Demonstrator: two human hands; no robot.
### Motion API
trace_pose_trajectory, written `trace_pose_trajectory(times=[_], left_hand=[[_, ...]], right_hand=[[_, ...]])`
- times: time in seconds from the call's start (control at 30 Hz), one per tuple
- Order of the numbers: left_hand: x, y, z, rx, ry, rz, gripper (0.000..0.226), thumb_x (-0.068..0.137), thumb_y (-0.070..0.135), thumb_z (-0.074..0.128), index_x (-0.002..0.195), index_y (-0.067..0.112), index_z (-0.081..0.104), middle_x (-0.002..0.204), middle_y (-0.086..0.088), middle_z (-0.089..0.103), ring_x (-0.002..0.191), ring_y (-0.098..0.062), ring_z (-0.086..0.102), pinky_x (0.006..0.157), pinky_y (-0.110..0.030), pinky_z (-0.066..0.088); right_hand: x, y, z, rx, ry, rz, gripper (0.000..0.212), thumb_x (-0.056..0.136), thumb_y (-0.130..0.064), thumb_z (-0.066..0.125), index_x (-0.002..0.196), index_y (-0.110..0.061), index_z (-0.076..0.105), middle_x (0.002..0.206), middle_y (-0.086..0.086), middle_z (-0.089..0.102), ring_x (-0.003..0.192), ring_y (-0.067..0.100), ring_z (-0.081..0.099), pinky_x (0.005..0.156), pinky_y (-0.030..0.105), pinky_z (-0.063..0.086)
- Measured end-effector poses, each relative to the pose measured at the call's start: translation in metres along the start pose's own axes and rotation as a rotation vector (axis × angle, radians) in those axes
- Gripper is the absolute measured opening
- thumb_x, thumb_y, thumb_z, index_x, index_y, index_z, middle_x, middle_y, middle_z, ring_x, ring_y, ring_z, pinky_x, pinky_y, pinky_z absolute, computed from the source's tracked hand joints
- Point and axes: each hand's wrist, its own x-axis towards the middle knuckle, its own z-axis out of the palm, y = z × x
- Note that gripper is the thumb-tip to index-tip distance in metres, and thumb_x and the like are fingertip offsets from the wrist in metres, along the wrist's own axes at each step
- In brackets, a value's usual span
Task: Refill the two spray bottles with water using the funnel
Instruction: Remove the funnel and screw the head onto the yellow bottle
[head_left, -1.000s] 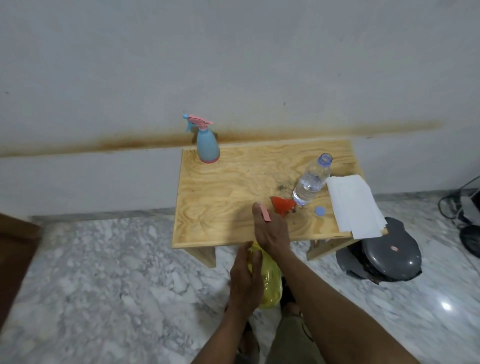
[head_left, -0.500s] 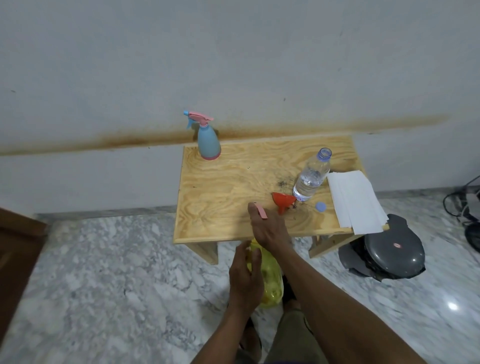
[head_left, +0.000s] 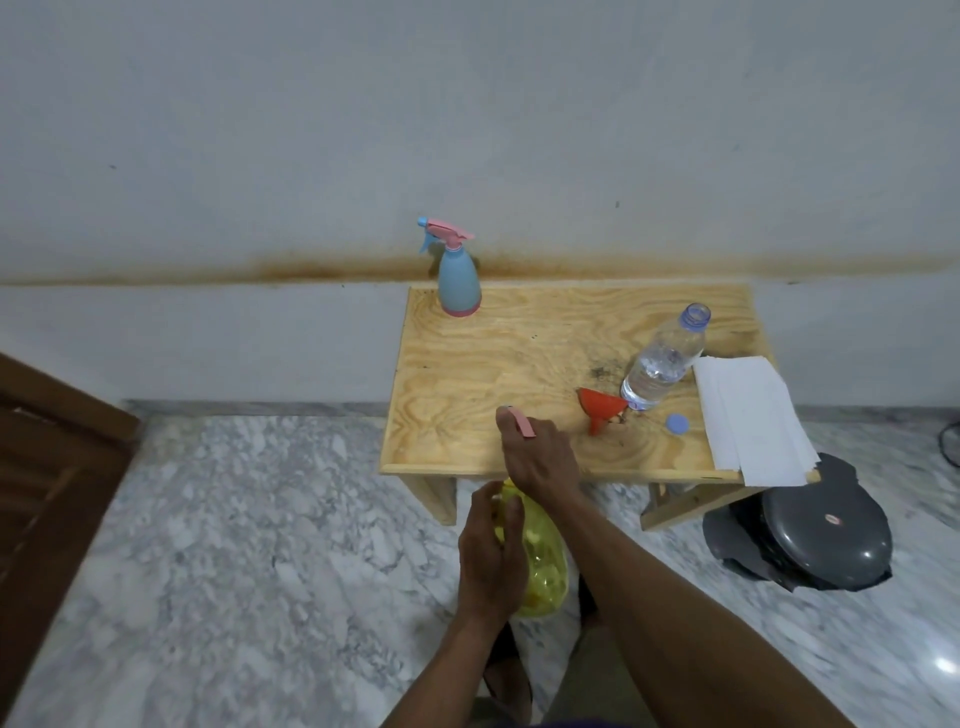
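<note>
Change: right hand (head_left: 540, 457) has lifted the pink sprayer head (head_left: 521, 422) a little higher off the yellow bottle since a second ago; left hand unchanged on the bottle.
Yellow spray bottle (head_left: 540, 561): translucent yellow, pear-shaped, held in front of the desk's near edge at 6 o'clock, over the marble floor (head_left: 234, 545); water level cannot be told.
Left grip: left hand (head_left: 488, 556) wrapped round the yellow bottle's left flank, fingers curled on it.
Right grip: fingers closed round the sprayer head, only a pink tab showing above the knuckles.
Blue spray bottle (head_left: 459, 283): pale blue body, pink base ring and pink trigger head with a blue nozzle, upright at the desk's 11 o'clock corner, head still on.
Funnel (head_left: 601, 408): red, lying on its side at 4 o'clock, touching or just beside the water bottle's base.
Water bottle (head_left: 662, 358): clear plastic, uncapped, partly filled, at 3 o'clock; its blue cap (head_left: 677, 424) lies near it.
Desk (head_left: 493, 364): light plywood, against the wall.
Paper sheets (head_left: 748, 415): white, overhanging the desk's right edge.
</note>
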Motion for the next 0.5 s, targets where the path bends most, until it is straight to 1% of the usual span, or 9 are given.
trace_pose_trajectory(times=[0.1, 0.2, 0.3, 0.4, 0.5], left_hand=[[0.002, 0.004, 0.005, -0.003, -0.033, -0.013, 0.013, 0.103, 0.042, 0.045, 0.109, 0.050, 0.052, 0.100, 0.016, 0.068, 0.093, 0.002, 0.064, 0.073, -0.008, 0.042], [0.007, 0.011, 0.012, -0.003, -0.109, -0.020, 0.012, 0.102, 0.039, 0.046, 0.110, 0.045, 0.054, 0.101, 0.016, 0.067, 0.094, 0.004, 0.062, 0.074, -0.008, 0.042], [0.009, 0.015, 0.021, 0.013, -0.179, -0.019, 0.014, 0.103, 0.040, 0.046, 0.114, 0.042, 0.055, 0.101, 0.017, 0.066, 0.096, 0.006, 0.061, 0.075, -0.007, 0.043], [0.008, 0.018, 0.029, 0.013, -0.221, -0.025, 0.020, 0.103, 0.042, 0.045, 0.119, 0.037, 0.056, 0.102, 0.014, 0.067, 0.097, 0.005, 0.061, 0.075, -0.009, 0.044], [0.006, 0.020, 0.031, 0.004, -0.230, -0.027, 0.019, 0.103, 0.040, 0.046, 0.118, 0.035, 0.057, 0.102, 0.011, 0.068, 0.095, 0.003, 0.062, 0.074, -0.010, 0.045]], right_hand=[[0.000, 0.005, -0.007, 0.016, 0.029, 0.027, 0.061, 0.095, -0.060, 0.029, 0.078, -0.014, 0.065, 0.093, 0.014, 0.069, 0.086, 0.034, 0.061, 0.080, 0.043, 0.048], [0.002, 0.012, -0.020, 0.031, 0.095, 0.084, 0.062, 0.097, -0.058, 0.028, 0.086, -0.012, 0.068, 0.099, 0.015, 0.070, 0.091, 0.035, 0.062, 0.084, 0.043, 0.049], [0.002, 0.018, -0.038, 0.032, 0.148, 0.118, 0.056, 0.100, -0.051, 0.032, 0.092, -0.009, 0.069, 0.101, 0.016, 0.068, 0.087, 0.034, 0.057, 0.081, 0.039, 0.043], [0.003, 0.025, -0.046, 0.007, 0.178, 0.172, 0.052, 0.100, -0.049, 0.034, 0.089, -0.010, 0.067, 0.101, 0.017, 0.066, 0.080, 0.028, 0.046, 0.076, 0.036, 0.037], [0.003, 0.031, -0.046, -0.017, 0.195, 0.191, 0.052, 0.099, -0.050, 0.033, 0.084, -0.012, 0.064, 0.103, 0.020, 0.068, 0.079, 0.029, 0.047, 0.074, 0.037, 0.038]])
